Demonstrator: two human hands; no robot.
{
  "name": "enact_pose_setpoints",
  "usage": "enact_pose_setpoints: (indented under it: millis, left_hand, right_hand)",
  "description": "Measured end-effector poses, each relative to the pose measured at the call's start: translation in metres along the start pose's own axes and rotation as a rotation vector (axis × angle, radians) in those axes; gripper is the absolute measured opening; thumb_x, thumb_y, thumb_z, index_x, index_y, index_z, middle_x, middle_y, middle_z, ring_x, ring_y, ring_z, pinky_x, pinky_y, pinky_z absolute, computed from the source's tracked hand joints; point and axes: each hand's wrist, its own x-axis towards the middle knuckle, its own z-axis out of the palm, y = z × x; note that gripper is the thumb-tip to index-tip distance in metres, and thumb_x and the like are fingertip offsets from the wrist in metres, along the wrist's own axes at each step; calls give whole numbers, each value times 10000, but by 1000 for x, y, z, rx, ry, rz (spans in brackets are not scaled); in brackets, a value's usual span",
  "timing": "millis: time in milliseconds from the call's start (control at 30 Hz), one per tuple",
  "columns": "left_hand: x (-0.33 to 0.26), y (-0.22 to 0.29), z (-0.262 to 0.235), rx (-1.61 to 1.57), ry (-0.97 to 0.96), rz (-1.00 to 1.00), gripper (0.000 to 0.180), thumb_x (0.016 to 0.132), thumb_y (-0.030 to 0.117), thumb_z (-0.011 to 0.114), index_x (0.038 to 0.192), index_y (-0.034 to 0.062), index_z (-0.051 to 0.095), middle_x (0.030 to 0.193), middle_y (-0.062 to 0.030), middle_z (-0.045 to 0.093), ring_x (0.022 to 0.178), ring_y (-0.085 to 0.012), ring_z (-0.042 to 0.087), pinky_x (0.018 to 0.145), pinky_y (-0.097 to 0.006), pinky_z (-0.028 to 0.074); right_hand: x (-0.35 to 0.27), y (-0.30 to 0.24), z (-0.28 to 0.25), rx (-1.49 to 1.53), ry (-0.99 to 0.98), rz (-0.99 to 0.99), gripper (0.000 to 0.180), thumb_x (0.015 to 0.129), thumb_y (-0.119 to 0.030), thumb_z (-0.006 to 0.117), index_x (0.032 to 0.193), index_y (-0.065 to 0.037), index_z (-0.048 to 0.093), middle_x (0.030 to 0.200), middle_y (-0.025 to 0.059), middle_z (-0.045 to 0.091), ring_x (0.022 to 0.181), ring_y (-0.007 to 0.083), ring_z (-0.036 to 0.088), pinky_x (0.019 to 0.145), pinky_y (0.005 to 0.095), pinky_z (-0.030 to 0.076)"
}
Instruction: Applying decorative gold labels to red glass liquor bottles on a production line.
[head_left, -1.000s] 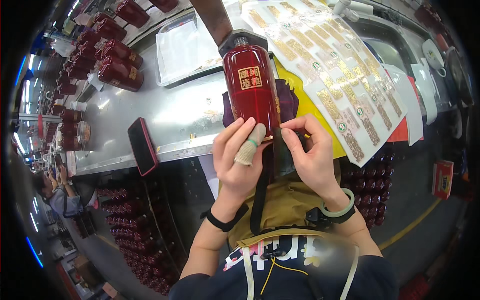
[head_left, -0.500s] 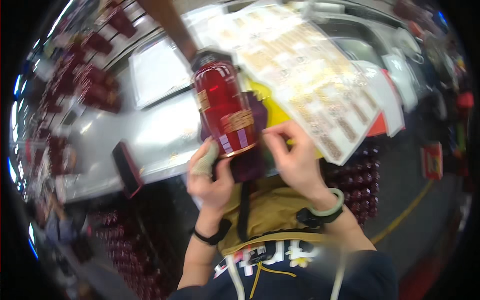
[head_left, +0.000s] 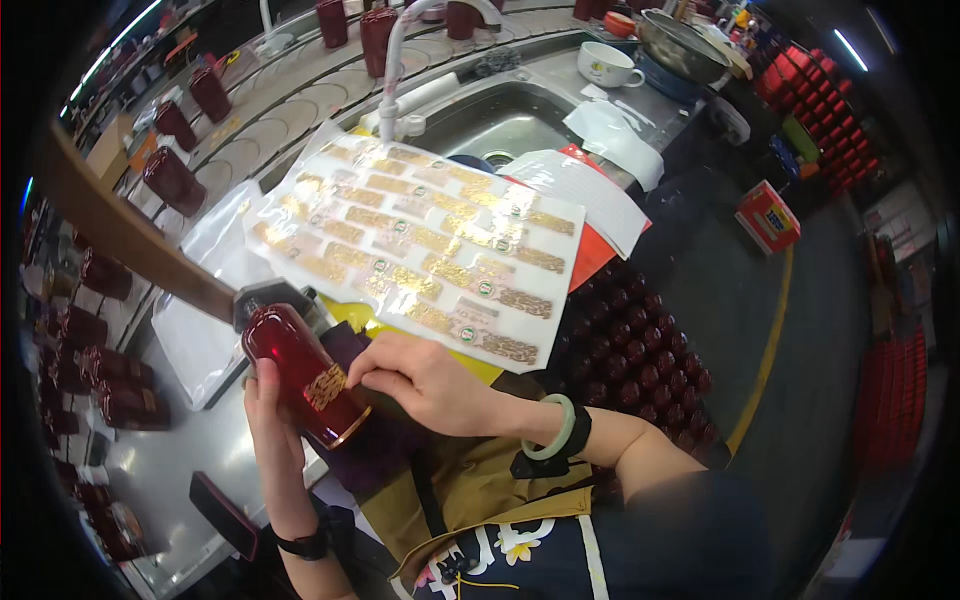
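A red glass vessel [head_left: 300, 350] with a gold rim lies tilted in front of me. Its far end is against a dark octagonal block [head_left: 265, 297] on a wooden arm [head_left: 140, 225]. My left hand [head_left: 275, 430] is wrapped along the vessel's left side, thumb up, partly hidden behind the glass. On the side facing up is a gold patterned decal [head_left: 325, 387]. The thumb and forefinger of my right hand [head_left: 425, 385] are pinched together at the decal's right edge. Whatever they may hold there is too small to make out. Dark purple cloth [head_left: 375, 455] lies under the vessel.
A sheet of gold decals [head_left: 400, 235] spreads beyond my hands, over yellow material. Behind it are a sink [head_left: 500, 120] and a white tap [head_left: 390, 80]. Red vessels [head_left: 172, 180] stand on the rack at left. A phone [head_left: 223, 513] lies at the metal table's edge.
My view has swung right, so the vessel and hands now appear further left. My right hand has come from beside the vessel onto its decal; my left hand stays on the glass.
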Motion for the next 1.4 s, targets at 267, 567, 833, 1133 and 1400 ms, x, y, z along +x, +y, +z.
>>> enact_pose_setpoints:
  millis: [267, 567, 833, 1133, 1400]
  left_hand:
    - [-65, 26, 43, -49, -209, -132, 871, 839, 450, 805, 1438, -75, 452, 1295, -162, 645, 1113, -263, 690, 960, -392, 566]
    - [-93, 55, 87, 386, -446, 52, 1154, 545, 343, 993, 1445, -101, 423, 1291, -187, 604, 1149, -268, 652, 1008, -399, 534]
    - [-86, 39, 179, 815, -875, 481, 1545, 575, 716, 909, 1613, -98, 105, 1664, -254, 207, 1515, -343, 285, 1243, -482, 252]
    - [-79, 36, 247, 1041, -1041, 841, 758, 959, 234, 680, 1584, -42, 352, 1670, -248, 289, 1553, -378, 283, 1272, -536, 212]
    - [-101, 24, 255, 1081, -1103, 849, 524, 983, 36, 608, 1492, -43, 509, 1664, -218, 324, 1529, -371, 340, 1250, -518, 290]
  right_hand:
    - [28, -24, -26, 264, 51, 82, 245, 959, -250, 728, 1042, -45, 622, 891, 66, 601, 840, 173, 559, 791, 320, 470]
    - [-11, -61, -84, 96, -99, -193, 196, 887, -236, 766, 942, -50, 734, 908, 167, 710, 891, 370, 690, 781, 445, 528]
    - [-131, -60, -146, -79, 329, -141, 133, 888, -157, 775, 938, -42, 729, 900, 145, 675, 875, 346, 687, 750, 428, 532]
    - [-441, -34, -236, -536, 1235, 872, 264, 982, -239, 686, 1059, 3, 756, 973, 193, 760, 916, 285, 748, 815, 366, 555]
    - [-749, -32, -211, -1158, 1649, 1781, 337, 1008, -380, 601, 1167, -136, 770, 1114, 221, 738, 1037, 444, 699, 888, 536, 543]
